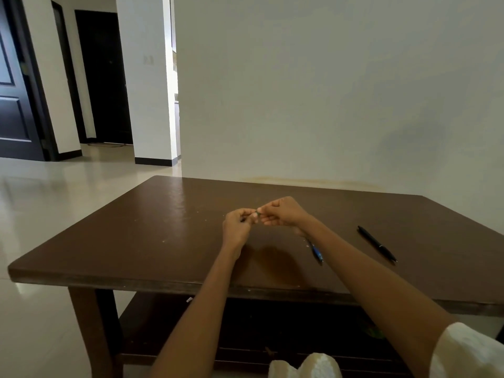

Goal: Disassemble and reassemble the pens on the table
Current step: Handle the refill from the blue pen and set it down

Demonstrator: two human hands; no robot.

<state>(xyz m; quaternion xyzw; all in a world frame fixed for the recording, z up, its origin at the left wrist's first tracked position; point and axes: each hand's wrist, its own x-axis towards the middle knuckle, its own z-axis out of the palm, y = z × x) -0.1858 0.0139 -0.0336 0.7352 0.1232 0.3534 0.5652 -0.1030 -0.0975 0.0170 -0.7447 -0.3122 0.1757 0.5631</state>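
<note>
1. Brown wooden table point(163, 227) is filling the lower half of the view, its far edge sitting against a pale wall point(327, 91). A lower shelf point(272, 336) is showing beneath the top.
2. Dark doors point(16, 105) are standing off at 10 o'clock, past glossy floor tiles point(41, 214).
3. Both forearms are reaching in from 6 o'clock over the near table edge; the right forearm is lying across and hiding part of the blue pen.
4. Left hand point(237, 226) and right hand point(283, 214) are meeting above the table's middle, fingers curled, each pinching one end of a small dark pen part point(257, 213). The part is mostly hidden by fingertips; cannot tell which piece it is.
5. Black pen point(377, 243) is lying on the top at 3 o'clock from the hands, well apart from them, slanted, with nothing touching it.
6. Blue pen point(316, 252) is lying at 5 o'clock from the hands, just beside the right wrist, only its lower end showing.
</note>
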